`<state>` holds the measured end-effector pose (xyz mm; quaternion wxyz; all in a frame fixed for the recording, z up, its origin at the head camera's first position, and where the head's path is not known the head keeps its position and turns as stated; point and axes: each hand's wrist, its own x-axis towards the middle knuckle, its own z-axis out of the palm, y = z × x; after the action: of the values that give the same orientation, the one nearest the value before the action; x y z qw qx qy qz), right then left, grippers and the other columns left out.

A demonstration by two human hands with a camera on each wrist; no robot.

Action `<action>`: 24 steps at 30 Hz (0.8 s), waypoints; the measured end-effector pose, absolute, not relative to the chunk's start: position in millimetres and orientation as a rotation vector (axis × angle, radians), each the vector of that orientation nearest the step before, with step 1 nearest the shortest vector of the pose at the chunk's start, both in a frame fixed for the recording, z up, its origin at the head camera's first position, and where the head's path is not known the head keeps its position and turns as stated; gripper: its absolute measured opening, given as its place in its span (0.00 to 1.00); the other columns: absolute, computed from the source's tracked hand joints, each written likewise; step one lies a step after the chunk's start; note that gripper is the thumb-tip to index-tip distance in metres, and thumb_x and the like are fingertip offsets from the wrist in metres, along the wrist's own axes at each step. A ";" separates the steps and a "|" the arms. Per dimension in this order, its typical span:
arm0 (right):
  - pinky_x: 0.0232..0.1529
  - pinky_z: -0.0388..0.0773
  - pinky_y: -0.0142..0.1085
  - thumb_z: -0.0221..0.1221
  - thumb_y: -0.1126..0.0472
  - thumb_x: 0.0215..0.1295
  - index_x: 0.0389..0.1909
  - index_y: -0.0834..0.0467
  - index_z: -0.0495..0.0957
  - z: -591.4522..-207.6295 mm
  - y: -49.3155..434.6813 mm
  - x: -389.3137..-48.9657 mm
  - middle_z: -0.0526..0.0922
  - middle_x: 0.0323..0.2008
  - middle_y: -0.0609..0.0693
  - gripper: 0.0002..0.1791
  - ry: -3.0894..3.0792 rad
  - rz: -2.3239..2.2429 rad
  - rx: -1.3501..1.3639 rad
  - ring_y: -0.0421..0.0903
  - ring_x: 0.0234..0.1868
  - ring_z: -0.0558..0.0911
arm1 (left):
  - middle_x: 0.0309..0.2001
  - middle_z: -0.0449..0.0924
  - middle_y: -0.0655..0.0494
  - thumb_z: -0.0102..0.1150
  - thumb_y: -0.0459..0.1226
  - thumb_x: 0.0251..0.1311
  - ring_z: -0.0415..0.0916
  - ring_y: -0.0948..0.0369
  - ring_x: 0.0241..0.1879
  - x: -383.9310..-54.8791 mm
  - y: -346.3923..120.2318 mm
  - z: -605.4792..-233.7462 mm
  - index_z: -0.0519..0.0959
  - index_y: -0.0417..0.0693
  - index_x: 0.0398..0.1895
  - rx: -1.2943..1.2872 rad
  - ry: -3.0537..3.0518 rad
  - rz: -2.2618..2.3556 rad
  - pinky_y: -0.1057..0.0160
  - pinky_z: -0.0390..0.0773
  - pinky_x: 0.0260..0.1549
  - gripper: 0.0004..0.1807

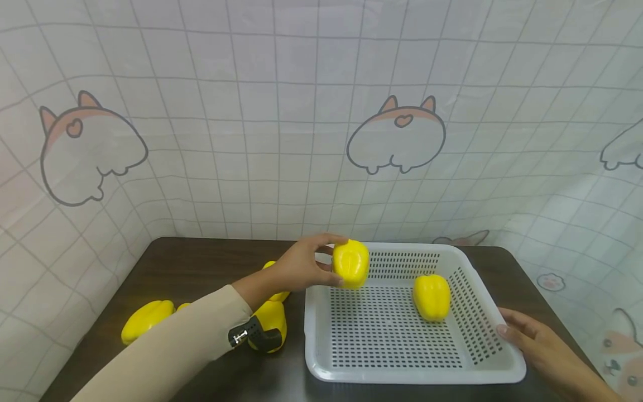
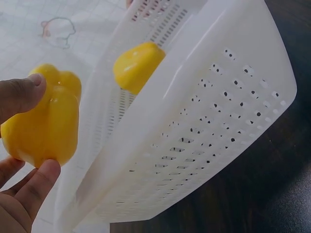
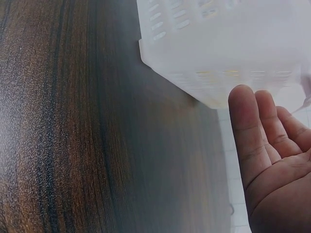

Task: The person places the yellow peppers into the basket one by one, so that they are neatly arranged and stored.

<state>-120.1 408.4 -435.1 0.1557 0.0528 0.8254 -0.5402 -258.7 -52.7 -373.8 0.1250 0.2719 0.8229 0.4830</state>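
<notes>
My left hand holds a glossy yellow bell pepper between thumb and fingertips, raised over the left rim of a white perforated plastic basket. In the left wrist view the thumb presses the pepper's upper side, with fingertips under it. A second yellow bell pepper lies inside the basket toward the right. At the basket's right rim is my right hand, its thumb by the edge. The right wrist view has its fingers extended beside the basket wall.
On the dark wood-grain table, left of the basket, lies another yellow pepper. More yellow produce sits there, partly hidden by my left forearm and its black wrist device. A white gridded curtain rises behind the table.
</notes>
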 end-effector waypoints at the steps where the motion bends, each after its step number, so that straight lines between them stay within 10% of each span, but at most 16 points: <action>1: 0.45 0.85 0.47 0.49 0.51 0.82 0.77 0.73 0.42 -435.1 408.6 -120.2 0.74 0.62 0.70 0.41 2.362 -1.548 0.146 0.57 0.51 0.84 | 0.68 0.70 0.59 0.82 0.37 0.48 0.84 0.58 0.48 -258.9 -51.5 -374.0 0.71 0.61 0.73 0.796 2.400 1.401 0.62 0.85 0.44 0.46; 24: 0.45 0.85 0.48 0.47 0.52 0.83 0.77 0.74 0.41 -436.8 411.9 -120.7 0.75 0.62 0.70 0.40 2.349 -1.566 0.081 0.57 0.50 0.85 | 0.66 0.72 0.56 0.82 0.37 0.48 0.82 0.59 0.51 -263.3 -19.3 -378.2 0.70 0.59 0.73 0.875 2.422 1.340 0.67 0.83 0.45 0.46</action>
<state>-120.7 411.9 -436.8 0.1580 0.0284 0.8213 -0.5475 -263.3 -19.3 -378.2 0.1188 0.2994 0.8285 0.4582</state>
